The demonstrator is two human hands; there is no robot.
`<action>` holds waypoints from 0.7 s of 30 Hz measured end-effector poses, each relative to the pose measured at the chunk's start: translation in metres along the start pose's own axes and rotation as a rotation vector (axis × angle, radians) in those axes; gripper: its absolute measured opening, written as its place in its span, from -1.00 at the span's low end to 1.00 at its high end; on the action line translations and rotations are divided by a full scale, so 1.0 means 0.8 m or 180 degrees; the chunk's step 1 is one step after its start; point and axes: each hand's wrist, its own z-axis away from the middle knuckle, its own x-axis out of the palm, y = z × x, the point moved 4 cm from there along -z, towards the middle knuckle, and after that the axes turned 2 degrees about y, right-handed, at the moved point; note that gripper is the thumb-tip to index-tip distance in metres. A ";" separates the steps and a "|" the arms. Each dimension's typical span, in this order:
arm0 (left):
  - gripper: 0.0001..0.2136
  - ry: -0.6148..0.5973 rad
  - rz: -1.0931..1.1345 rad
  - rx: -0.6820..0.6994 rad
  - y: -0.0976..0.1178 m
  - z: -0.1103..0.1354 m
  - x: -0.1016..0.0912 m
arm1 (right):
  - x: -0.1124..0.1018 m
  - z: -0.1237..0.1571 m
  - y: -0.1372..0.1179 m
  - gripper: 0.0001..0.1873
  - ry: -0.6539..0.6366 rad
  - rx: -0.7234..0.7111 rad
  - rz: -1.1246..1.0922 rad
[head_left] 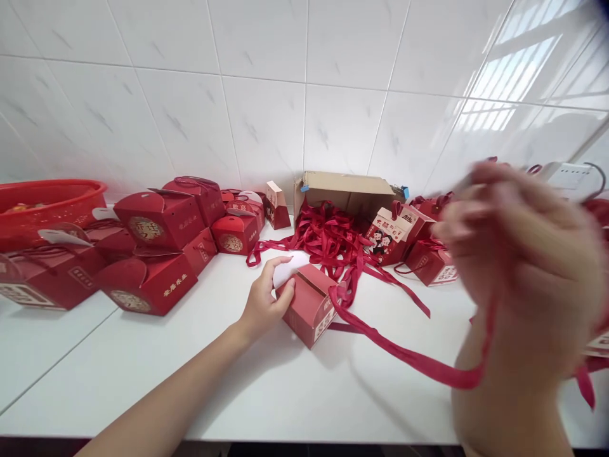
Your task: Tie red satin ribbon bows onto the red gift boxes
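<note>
The right hand (523, 235), blurred, is holding a red ribbon (413, 358) in curled fingers, right of the small red box (304, 311). The left hand (266, 298) is gripping that box's left side, thumb and fingers partly spread, the box lying against its thumb. Behind the box, a cardboard carton (349, 183) is standing.

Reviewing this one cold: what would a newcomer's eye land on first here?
Probably the blurred right hand, large in the right foreground, with a red ribbon sagging from it to a small red box that the left hand holds near the middle of the table. Next, the heap of red ribbons spilling from an open cardboard box at the back, and the stacked red boxes on the left.
</note>
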 end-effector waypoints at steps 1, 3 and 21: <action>-0.67 -0.0019 0.0013 0.0015 0.000 0.000 0.000 | 0.014 -0.005 0.011 -0.77 0.0074 0.0309 -0.0231; -0.67 -0.0037 0.0039 0.0036 0.001 0.001 0.001 | 0.056 -0.009 0.041 -0.80 -0.0550 0.1031 -0.0396; -0.65 -0.0311 0.0520 0.0407 0.020 0.011 0.007 | 0.150 0.026 0.143 -0.80 -0.2249 0.2120 -0.0631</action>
